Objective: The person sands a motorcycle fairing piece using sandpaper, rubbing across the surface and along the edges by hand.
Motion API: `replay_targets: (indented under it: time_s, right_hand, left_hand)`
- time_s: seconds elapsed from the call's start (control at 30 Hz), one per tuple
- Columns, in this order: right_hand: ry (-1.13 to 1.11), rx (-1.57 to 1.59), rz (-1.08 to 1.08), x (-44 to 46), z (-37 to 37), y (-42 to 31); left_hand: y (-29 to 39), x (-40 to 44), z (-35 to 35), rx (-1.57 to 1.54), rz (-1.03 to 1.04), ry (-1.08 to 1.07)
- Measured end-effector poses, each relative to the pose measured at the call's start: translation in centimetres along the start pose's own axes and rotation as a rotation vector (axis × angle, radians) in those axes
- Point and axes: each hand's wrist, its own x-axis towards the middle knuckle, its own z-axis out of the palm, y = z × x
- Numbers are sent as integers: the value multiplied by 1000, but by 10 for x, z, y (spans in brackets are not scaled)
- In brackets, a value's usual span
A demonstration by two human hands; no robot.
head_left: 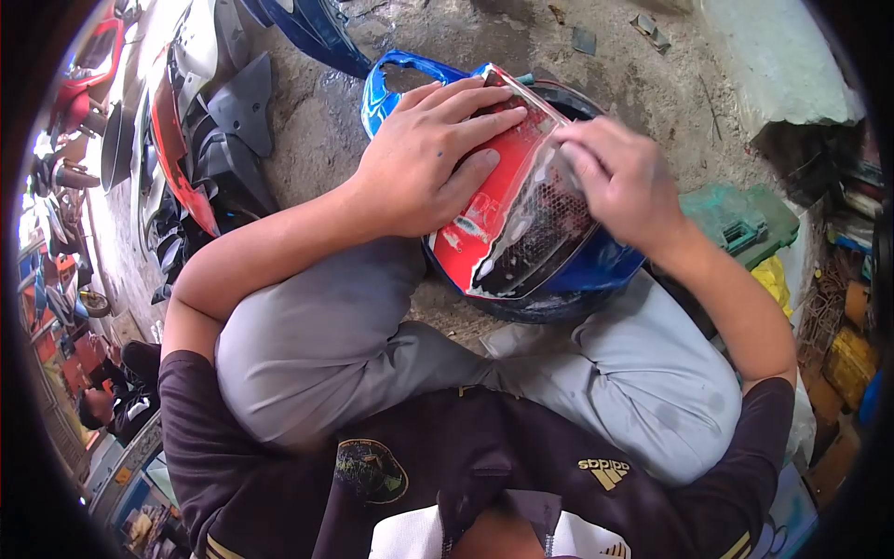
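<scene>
A blue motorcycle body panel (pixel 610 265) with a red and black honeycomb-patterned decal (pixel 549 210) lies in front of my crossed legs. The decal has ragged pale edges and whitish worn patches. Spread flat across its red upper part, my left hand (pixel 433 154) presses on the panel. My right hand (pixel 619 177) is closed and slightly blurred at the panel's upper right, its fingertips by the end of a narrow pale-edged strip (pixel 531 95). What sits inside those fingers is hidden. Under the panel shows a black, rounded, tyre-like support (pixel 535 309).
Loose motorcycle fairings (pixel 182 158) in red, grey and black crowd the left. Another blue panel (pixel 317 33) lies beyond. A green plastic case (pixel 745 228) stands to the right, below a pale block (pixel 782 61). At the far left, a person in dark clothes (pixel 126 396) is partly visible.
</scene>
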Motion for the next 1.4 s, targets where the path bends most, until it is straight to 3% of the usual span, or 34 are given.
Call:
replay_targets:
  time_s: [0.07,0.1,0.2,0.27,0.3,0.47,0.53,0.6,0.63,0.73,0.77,0.9,1.03,1.13,1.2,1.27,1.33,1.4]
  right_hand:
    - [-21,-29,-344,-13,7,-20]
    - [-162,-44,-444,-23,4,-35]
    - [-191,-61,-511,-14,-3,-35]
    - [-21,56,-225,2,5,-6]
    - [-52,-46,-33,6,-2,0]
    - [-185,-44,-473,-12,0,-45]
    - [-247,-60,-514,-9,-10,-44]
    - [-30,-17,-378,0,3,-10]
    - [-44,-32,-154,4,0,3]
    - [-46,-128,-156,3,-2,-4]
    - [-44,-77,-298,1,-3,-21]
    - [-255,-29,-468,-12,-6,-49]
    - [55,29,-77,8,7,8]
    - [20,-78,-57,5,4,-11]
    - [-144,-52,-321,-13,1,-47]
    - [-262,-25,-436,-21,-5,-65]
    - [-119,-6,-371,-10,3,-40]
    - [10,-46,-95,5,5,-5]
  left_hand:
    - [0,1,-1,1,3,-4]
    - [-1,1,-1,2,2,-5]
    - [-1,1,-1,-6,-3,-4]
    - [0,-1,0,-12,-7,-2]
    - [0,0,0,-14,-6,-2]
    - [1,2,-1,0,-5,-7]
    - [2,2,-2,-1,-8,-7]
    - [0,0,0,-16,-7,-11]
    - [-1,0,0,-21,-7,-5]
    - [0,1,0,1,-9,-8]
    - [1,2,-1,2,-9,-6]
    - [0,2,-1,-10,-5,-5]
    - [0,1,-1,-16,-10,-15]
    - [0,3,-1,-11,-13,-22]
    - [1,3,-2,-6,-12,-22]
    - [0,2,-1,-5,-11,-22]
    - [0,0,-1,-6,-9,-13]
    - [0,0,0,-16,-12,-17]
